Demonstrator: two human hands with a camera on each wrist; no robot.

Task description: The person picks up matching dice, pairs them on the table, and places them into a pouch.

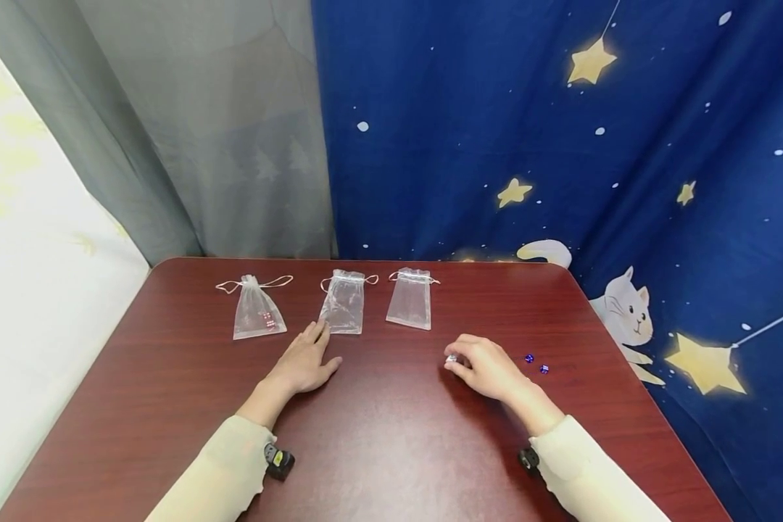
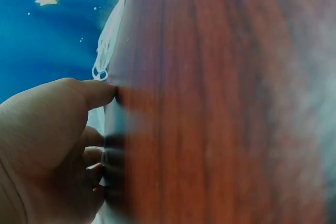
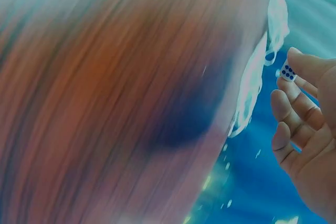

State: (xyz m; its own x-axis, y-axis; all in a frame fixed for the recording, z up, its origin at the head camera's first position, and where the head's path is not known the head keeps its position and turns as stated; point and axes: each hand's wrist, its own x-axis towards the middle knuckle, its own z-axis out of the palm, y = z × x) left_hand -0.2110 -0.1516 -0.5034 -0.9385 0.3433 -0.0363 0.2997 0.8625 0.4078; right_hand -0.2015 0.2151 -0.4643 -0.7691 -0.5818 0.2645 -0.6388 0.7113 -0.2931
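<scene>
My right hand (image 1: 486,366) pinches a small white die (image 3: 288,72) with dark pips between thumb and index finger, just above the table. In the right wrist view the other fingers are loosely bent. My left hand (image 1: 302,360) lies palm down with fingers spread, its fingertips at the lower left corner of the middle sheer drawstring bag (image 1: 347,304). Whether that bag holds anything, I cannot tell. Beside it on the right lies another sheer bag (image 1: 409,301), flat. Two blue dice (image 1: 529,358) sit to the right of my right hand.
At the left of the dark red table (image 1: 378,435) lies a third sheer bag (image 1: 254,308), gathered at the neck, with red dice (image 1: 270,320) inside. A blue star-patterned curtain (image 1: 431,145) hangs behind the far edge, beside a grey one (image 1: 235,145).
</scene>
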